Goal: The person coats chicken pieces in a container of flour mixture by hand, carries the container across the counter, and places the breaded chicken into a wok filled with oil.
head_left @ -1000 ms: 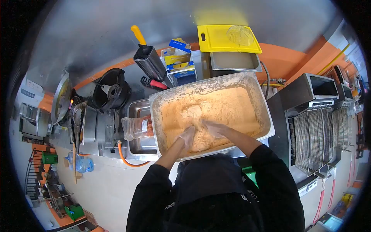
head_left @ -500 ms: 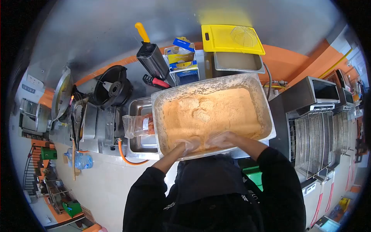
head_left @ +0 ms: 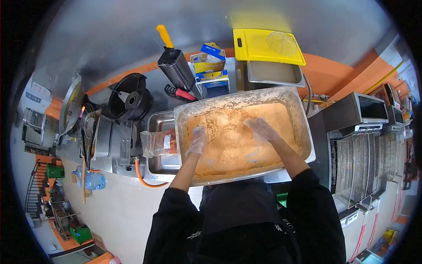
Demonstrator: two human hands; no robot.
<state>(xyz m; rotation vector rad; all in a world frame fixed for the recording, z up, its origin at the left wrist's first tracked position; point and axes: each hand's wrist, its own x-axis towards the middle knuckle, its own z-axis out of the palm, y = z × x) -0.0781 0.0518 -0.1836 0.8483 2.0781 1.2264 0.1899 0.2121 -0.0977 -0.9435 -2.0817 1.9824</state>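
Note:
A large metal pan holds orange-tinted breading flour, heaped toward the middle and far side. My left hand, in a clear plastic glove, rests at the left of the flour with its fingers stretched away from me. Across from it, my right hand, gloved the same way, reaches into the flour right of the heap, fingers extended and the tips partly hidden. Neither hand shows a held object. Bare patches of pan bottom show through nearer to me.
Left of the pan, a bagged reddish food package lies in a steel tray. Behind stand a knife holder, glove boxes and a yellow cutting board. Fryer baskets are at right.
Both hands have moved from the near edge forward into the pan and spread apart. Flour has been pushed toward the far side, and the pale lumps seen there before are no longer distinct.

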